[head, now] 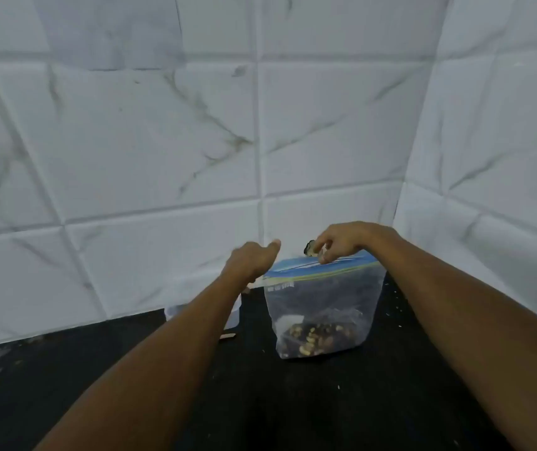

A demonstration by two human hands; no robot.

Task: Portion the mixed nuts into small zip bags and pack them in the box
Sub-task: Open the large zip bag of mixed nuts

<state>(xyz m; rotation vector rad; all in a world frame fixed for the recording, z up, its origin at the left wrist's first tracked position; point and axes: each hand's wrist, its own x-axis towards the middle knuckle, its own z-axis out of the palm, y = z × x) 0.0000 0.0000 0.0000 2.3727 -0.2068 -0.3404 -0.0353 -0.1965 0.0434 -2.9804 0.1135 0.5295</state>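
On the dark bench (342,402), at about one o'clock from the middle of the view, a clear zip bag (322,307) with a blue zip strip stands upright near the tiled wall (163,141), a shallow layer of mixed nuts (316,340) lying in its bottom. The left hand (254,260) holds the bag's top edge at its nine o'clock corner, its grip closed on the plastic there, though the fingers are mostly hidden behind the back of the hand. The right hand (338,240) hovers over the bag's mouth at twelve o'clock, fingertips pinched round a few nuts (310,249) that show dark just at their tips. This looks like the filling step: the bag is being held open while another pinch of nuts goes in. The next move seems to call for the right fingers to part directly above the opening so the nuts fall inside rather than onto the bench, with the left hand keeping the mouth spread. Behind the left forearm, at about ten o'clock from the bag, stands a pale clear container (176,312), largely hidden, so I cannot tell what it is. Pale crumbs speckle the bench near the wall at three o'clock. No box is in view.
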